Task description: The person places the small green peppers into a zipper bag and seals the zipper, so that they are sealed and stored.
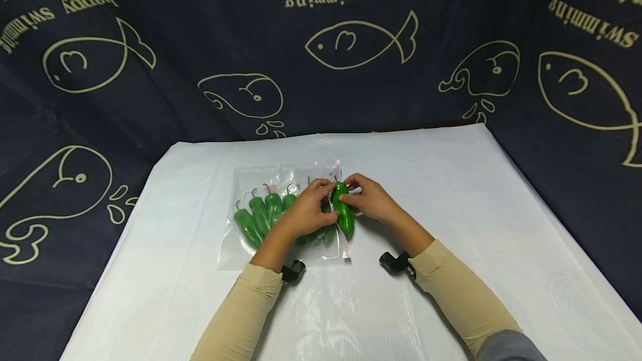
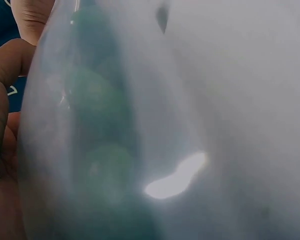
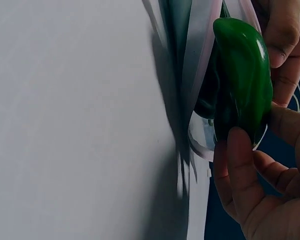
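Note:
A clear zip bag (image 1: 228, 258) with a pink-edged mouth lies on the table, several green peppers (image 1: 247, 226) side by side inside it. My left hand (image 1: 307, 211) reaches over the bag and holds it near its mouth. Between the fingers and thumb of my right hand (image 1: 370, 199) is one glossy green pepper (image 1: 344, 211), stem pointing away from me, right at the bag's opening. The right wrist view shows that pepper (image 3: 246, 75) between the pink strips (image 3: 202, 60), with the left hand (image 3: 285, 45) beyond it. Cloudy plastic (image 2: 105, 125) fills much of the left wrist view.
A white cover (image 1: 476, 194) is spread over the table. Beneath my forearms lies another sheet of clear plastic (image 1: 351, 316). Dark cloth (image 1: 361, 105) with fish and whale drawings hangs behind and at both sides.

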A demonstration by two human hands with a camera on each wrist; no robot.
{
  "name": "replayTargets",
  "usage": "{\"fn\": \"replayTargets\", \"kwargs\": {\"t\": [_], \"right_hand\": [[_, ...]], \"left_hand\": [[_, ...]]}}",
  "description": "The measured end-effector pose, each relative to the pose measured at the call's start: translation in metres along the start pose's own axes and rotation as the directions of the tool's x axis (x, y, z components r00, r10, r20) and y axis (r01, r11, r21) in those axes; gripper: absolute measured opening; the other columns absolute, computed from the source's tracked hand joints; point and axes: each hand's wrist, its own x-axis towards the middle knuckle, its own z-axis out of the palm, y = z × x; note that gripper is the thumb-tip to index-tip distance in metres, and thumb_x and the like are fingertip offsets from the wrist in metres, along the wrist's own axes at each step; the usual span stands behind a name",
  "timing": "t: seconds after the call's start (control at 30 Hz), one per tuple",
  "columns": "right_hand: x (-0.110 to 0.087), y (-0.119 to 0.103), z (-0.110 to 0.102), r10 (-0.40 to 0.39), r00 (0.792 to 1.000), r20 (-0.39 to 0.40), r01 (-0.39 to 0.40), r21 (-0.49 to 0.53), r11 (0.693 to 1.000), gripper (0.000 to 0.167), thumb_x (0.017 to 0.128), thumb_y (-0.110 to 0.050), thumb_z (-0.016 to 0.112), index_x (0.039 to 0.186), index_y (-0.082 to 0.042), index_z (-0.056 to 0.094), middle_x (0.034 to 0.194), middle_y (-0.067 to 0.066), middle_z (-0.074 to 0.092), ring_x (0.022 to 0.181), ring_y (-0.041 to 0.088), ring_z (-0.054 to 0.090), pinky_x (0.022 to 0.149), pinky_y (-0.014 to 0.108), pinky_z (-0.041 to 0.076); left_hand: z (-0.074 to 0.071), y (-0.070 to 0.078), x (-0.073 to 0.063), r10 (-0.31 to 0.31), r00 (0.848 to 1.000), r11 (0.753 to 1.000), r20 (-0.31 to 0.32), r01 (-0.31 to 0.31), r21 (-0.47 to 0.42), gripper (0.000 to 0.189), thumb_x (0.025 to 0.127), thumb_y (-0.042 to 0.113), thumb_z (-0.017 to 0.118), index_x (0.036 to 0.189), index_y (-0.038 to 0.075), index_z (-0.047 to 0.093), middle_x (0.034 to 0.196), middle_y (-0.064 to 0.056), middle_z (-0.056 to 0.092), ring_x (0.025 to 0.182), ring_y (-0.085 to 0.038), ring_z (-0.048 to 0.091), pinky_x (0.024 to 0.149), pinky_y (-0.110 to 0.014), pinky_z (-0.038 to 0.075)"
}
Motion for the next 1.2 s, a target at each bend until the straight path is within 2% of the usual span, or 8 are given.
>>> {"fn": "replayTargets", "kwargs": {"t": [0.27, 0.53, 0.8, 1.07, 1.2], "right_hand": [[0.004, 0.001, 0.003, 0.010, 1.000, -0.014, -0.010, 0.012, 1.000, 0.042, 0.094, -0.019, 0.069, 0.129, -0.003, 0.053, 0.122, 0.019, 0.054, 0.090, 0.025, 0.067, 0.067, 0.033, 0.058], [0.004, -0.001, 0.008, 0.013, 1.000, -0.019, -0.013, -0.020, 1.000, 0.042, 0.096, -0.019, 0.067, 0.132, -0.003, 0.052, 0.122, 0.019, 0.055, 0.089, 0.024, 0.067, 0.066, 0.032, 0.058], [0.003, 0.002, 0.013, 0.017, 1.000, 0.023, -0.018, 0.026, 1.000, 0.041, 0.095, -0.017, 0.068, 0.131, -0.004, 0.052, 0.115, 0.016, 0.056, 0.079, 0.022, 0.066, 0.066, 0.035, 0.058], [0.004, 0.003, 0.015, -0.003, 1.000, 0.030, 0.003, 0.008, 1.000, 0.041, 0.095, -0.016, 0.068, 0.130, -0.003, 0.052, 0.107, 0.014, 0.061, 0.070, 0.021, 0.065, 0.063, 0.037, 0.057], [0.004, 0.002, 0.015, 0.011, 0.999, 0.046, -0.014, 0.073, 0.997, 0.038, 0.096, -0.012, 0.064, 0.130, 0.000, 0.051, 0.105, 0.015, 0.060, 0.068, 0.021, 0.065, 0.063, 0.036, 0.056]], "left_hand": [[0.000, 0.001, 0.001, 0.006, 1.000, 1.000, -0.013, -0.006, -0.013, 0.069, 0.081, 0.019, 0.076, 0.141, -0.004, 0.050, 0.134, -0.010, 0.050, 0.100, -0.020, 0.056, 0.086, -0.035, 0.048], [-0.003, 0.004, 0.000, -0.014, 1.000, 1.000, 0.009, 0.015, -0.019, 0.070, 0.083, 0.022, 0.076, 0.143, -0.002, 0.048, 0.137, -0.007, 0.048, 0.101, -0.017, 0.054, 0.082, -0.034, 0.047], [-0.004, 0.004, 0.000, -0.028, 1.000, 0.999, 0.010, 0.029, -0.031, 0.072, 0.083, 0.022, 0.075, 0.145, -0.003, 0.046, 0.139, -0.007, 0.047, 0.101, -0.016, 0.055, 0.080, -0.033, 0.048], [-0.004, 0.004, -0.001, -0.027, 1.000, 0.999, 0.000, 0.027, -0.035, 0.073, 0.083, 0.022, 0.075, 0.145, -0.003, 0.045, 0.139, -0.007, 0.047, 0.101, -0.016, 0.055, 0.079, -0.033, 0.048], [-0.004, 0.005, -0.002, -0.020, 1.000, 0.999, -0.006, 0.020, -0.046, 0.073, 0.083, 0.022, 0.076, 0.144, -0.003, 0.046, 0.139, -0.006, 0.047, 0.100, -0.016, 0.054, 0.078, -0.032, 0.048]]}}
